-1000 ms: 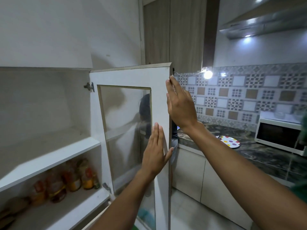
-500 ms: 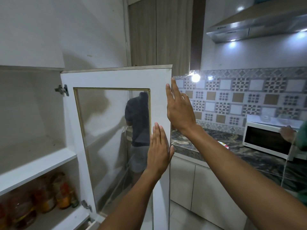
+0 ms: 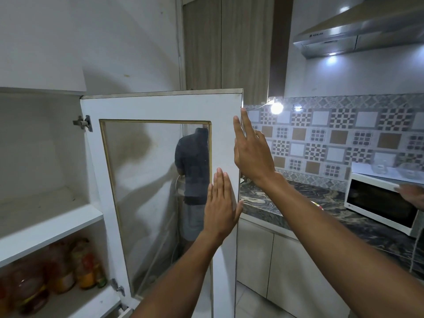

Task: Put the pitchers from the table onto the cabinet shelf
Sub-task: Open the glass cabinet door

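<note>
No pitcher and no table are in view. The white cabinet door (image 3: 160, 106) with a glass pane stands swung out to the right of the open cabinet. My left hand (image 3: 221, 207) lies flat, fingers together, against the door's free-edge frame. My right hand (image 3: 251, 152) is higher, fingers spread, at the door's outer edge near its top corner. Neither hand holds anything. The upper cabinet shelf (image 3: 46, 228) is bare and white, at the left.
Several bottles (image 3: 57, 269) stand on the lower shelf. A marble counter (image 3: 298, 203) runs to the right with a white microwave (image 3: 380, 203) on it. Another person's hand (image 3: 413, 195) touches the microwave. The glass reflects a person. Floor lies below the door.
The door has swung further out, showing more of its face. Both hands stayed on its free edge. Another person's hand has come to the microwave's top.
</note>
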